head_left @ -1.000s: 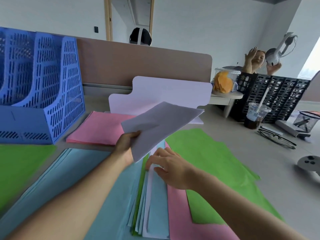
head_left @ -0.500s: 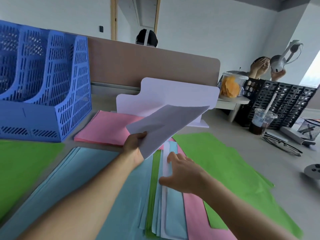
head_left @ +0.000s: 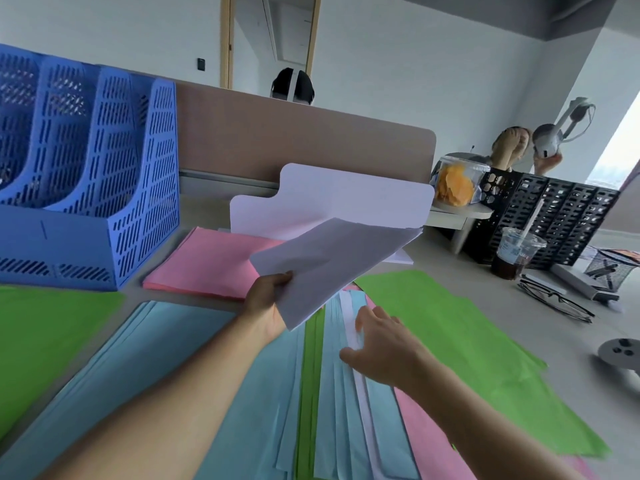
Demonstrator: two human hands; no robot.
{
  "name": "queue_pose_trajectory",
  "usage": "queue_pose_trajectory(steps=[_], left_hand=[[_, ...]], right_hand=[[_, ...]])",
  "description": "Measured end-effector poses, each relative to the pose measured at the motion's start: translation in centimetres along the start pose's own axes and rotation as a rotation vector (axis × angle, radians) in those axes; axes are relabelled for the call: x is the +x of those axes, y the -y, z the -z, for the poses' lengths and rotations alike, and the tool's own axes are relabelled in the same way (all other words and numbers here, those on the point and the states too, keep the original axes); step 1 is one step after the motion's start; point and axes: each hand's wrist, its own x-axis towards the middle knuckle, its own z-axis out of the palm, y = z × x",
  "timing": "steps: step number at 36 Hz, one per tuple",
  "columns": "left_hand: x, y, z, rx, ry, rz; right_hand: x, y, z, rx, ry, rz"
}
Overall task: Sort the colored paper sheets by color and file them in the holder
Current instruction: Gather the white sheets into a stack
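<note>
My left hand [head_left: 268,306] grips a small bunch of white sheets [head_left: 329,265], lifted above the desk. My right hand [head_left: 381,344] rests with its fingers on a fanned mixed pile [head_left: 332,393] of blue, green, white and pink sheets in front of me, touching a white strip. A pink stack [head_left: 207,261] lies behind the pile, next to the blue slotted file holder [head_left: 90,174] at the far left. Green sheets [head_left: 450,334] spread to the right, another green stack [head_left: 38,330] lies left, and a blue stack [head_left: 138,348] sits under my left forearm.
A white bookend [head_left: 332,199] stands behind the pink stack. At the right are glasses [head_left: 557,299], an iced drink cup [head_left: 516,251], a black crate [head_left: 561,216], a mesh pen cup [head_left: 609,268] and a grey controller [head_left: 620,351]. A brown partition [head_left: 294,140] closes the desk's back; people sit beyond.
My right hand slid a little toward me along the fanned pile. The left hand keeps the white sheets raised. The view shifted slightly, so everything sits further right in the frame.
</note>
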Motion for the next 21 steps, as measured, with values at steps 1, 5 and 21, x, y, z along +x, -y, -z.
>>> queue_pose_trajectory(steps=[1,5,21], left_hand=[[-0.03,0.02,-0.03,0.005,0.003,-0.001],[0.02,0.1,0.1,0.024,0.003,-0.015],[0.52,0.17,0.46,0.018,0.019,0.005]], right_hand=[[-0.12,0.17,-0.06,-0.034,-0.024,-0.007],[-0.35,0.46,0.29,-0.08,0.004,-0.075],[0.18,0.33,-0.1,-0.143,-0.031,-0.23]])
